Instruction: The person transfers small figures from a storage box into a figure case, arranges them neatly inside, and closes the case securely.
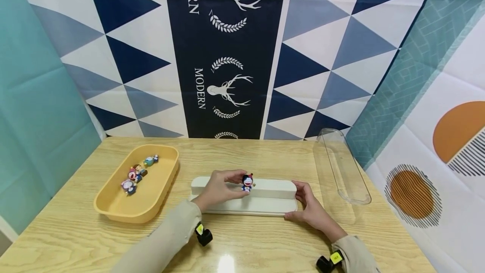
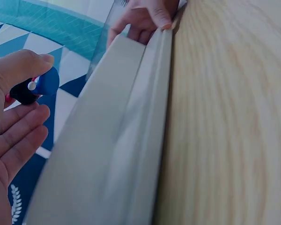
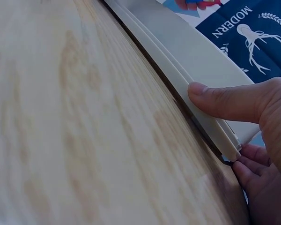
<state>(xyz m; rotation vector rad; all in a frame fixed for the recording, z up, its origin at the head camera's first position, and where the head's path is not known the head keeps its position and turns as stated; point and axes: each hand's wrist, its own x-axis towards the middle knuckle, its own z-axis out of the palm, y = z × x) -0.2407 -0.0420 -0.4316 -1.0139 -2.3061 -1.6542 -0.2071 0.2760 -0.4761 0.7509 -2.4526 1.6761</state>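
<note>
A small blue-and-white cartoon figurine (image 1: 248,183) with a dark and red hat is pinched between the thumb and fingers of my left hand (image 1: 219,189), over the middle of a long white stepped stand (image 1: 242,206). The left wrist view shows the figurine's blue part (image 2: 48,83) under the thumb, the other fingers spread below. At the stand's right end, my right hand (image 1: 308,210) grips it, thumb on the front edge and fingers behind the corner. From the right wrist, the thumb (image 3: 220,99) lies on the stand's edge, fingertips curled round its end.
A yellow-orange tray (image 1: 130,217) stands at the left, with several small figurines (image 1: 130,176) lying inside. To the right rests a clear plastic cover (image 1: 346,169) on the wooden table (image 1: 257,243). Patterned cloth (image 1: 227,45) hangs behind the table.
</note>
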